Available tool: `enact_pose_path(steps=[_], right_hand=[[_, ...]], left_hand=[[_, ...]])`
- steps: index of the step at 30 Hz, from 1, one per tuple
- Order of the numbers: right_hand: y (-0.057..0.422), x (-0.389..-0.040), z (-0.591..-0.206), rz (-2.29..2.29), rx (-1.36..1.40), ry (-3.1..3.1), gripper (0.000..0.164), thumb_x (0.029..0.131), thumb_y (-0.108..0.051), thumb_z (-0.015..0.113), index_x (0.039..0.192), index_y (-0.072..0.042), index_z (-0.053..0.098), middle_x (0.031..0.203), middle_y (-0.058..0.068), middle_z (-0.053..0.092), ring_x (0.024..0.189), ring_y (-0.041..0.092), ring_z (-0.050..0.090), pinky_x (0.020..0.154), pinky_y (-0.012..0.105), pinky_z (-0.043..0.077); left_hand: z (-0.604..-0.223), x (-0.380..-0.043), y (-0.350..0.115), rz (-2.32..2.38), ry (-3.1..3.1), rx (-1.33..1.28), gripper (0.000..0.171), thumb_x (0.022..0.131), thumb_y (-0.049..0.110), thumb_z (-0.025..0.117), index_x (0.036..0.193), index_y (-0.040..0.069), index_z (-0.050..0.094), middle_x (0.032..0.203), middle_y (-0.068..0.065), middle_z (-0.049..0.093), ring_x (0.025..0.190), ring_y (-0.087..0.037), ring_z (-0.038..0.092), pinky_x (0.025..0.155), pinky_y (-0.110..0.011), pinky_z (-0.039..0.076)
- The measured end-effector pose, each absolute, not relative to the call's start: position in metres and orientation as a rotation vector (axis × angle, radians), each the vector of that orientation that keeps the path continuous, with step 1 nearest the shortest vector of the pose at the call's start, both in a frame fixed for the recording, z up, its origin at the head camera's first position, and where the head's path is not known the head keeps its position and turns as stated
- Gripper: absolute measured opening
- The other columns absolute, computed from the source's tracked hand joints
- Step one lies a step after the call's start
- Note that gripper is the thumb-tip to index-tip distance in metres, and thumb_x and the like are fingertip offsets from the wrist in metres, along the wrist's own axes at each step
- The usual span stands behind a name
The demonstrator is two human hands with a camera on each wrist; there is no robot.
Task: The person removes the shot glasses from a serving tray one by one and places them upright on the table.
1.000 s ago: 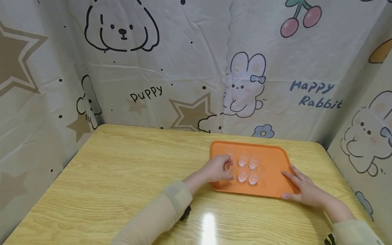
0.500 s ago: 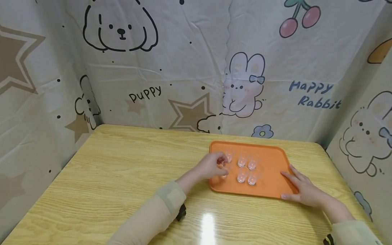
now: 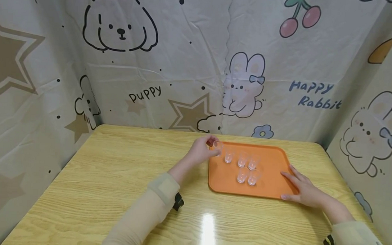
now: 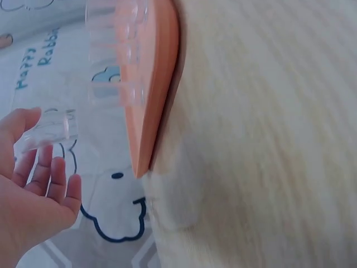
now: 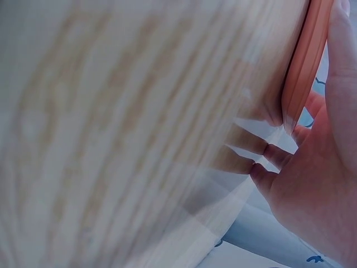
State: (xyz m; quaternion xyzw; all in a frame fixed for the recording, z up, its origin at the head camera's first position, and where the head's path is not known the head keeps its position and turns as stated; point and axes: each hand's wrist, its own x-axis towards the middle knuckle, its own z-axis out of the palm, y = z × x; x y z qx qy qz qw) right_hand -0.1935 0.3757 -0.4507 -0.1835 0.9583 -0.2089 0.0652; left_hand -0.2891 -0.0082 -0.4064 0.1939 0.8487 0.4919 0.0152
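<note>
My left hand (image 3: 204, 150) pinches a small clear cup (image 3: 217, 147) between thumb and fingers, raised over the back left corner of the orange tray (image 3: 272, 161). In the left wrist view, that cup (image 4: 53, 127) is held clear of the table. Several matching clear cups stand upright on the tray, among them a lone cup (image 3: 228, 156) closest to my left hand and a front right cup (image 3: 252, 178). At the tray's right end rests my right hand (image 3: 308, 191), fingers spread over the rim; in the right wrist view some of its fingertips meet the tabletop.
The tray lies on a light wood-grain table (image 3: 142, 164), right of its middle. A printed fabric curtain (image 3: 185, 57) rises behind the table's back edge and along both sides. Black straps show at both wrists.
My left hand has lifted a cup from the tray's left side and carried it back and left, uncovering the lone cup at the tray's back left. My right hand stays put.
</note>
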Motion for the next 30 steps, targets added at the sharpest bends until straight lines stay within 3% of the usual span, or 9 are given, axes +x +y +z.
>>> enact_pose_path(steps=[6, 21, 30], right_hand=[[0.375, -0.194, -0.450, -0.640, -0.544, 2.884, 0.085, 0.079, -0.040, 0.074, 0.143, -0.001, 0.033, 0.151, 0.032, 0.009, 0.129, 0.061, 0.015, 0.095, 0.074, 0.018], [0.376, -0.194, -0.451, -0.634, -0.539, 2.899, 0.084, 0.078, -0.040, 0.074, 0.142, -0.002, 0.035, 0.151, 0.032, 0.010, 0.129, 0.059, 0.016, 0.093, 0.074, 0.021], [0.376, -0.194, -0.452, -0.642, -0.530, 2.896, 0.085, 0.078, -0.040, 0.074, 0.142, -0.001, 0.035, 0.151, 0.032, 0.009, 0.129, 0.059, 0.015, 0.093, 0.074, 0.021]], left_hand=[[-0.408, -0.306, -0.018, 1.747, 2.627, 0.393, 0.037, 0.078, 0.016, 0.076, 0.108, 0.008, 0.057, 0.099, -0.003, 0.058, 0.097, -0.021, 0.053, 0.083, -0.030, 0.046], [-0.432, -0.332, -0.025, 1.765, 2.704, 0.267, 0.027, 0.082, 0.010, 0.072, 0.102, 0.004, 0.055, 0.100, -0.010, 0.055, 0.100, -0.028, 0.052, 0.090, -0.035, 0.043], [-0.450, -0.339, -0.027, 1.702, 2.746, 0.170, 0.036, 0.079, 0.007, 0.074, 0.111, 0.001, 0.059, 0.100, -0.011, 0.059, 0.099, -0.026, 0.051, 0.091, -0.037, 0.044]])
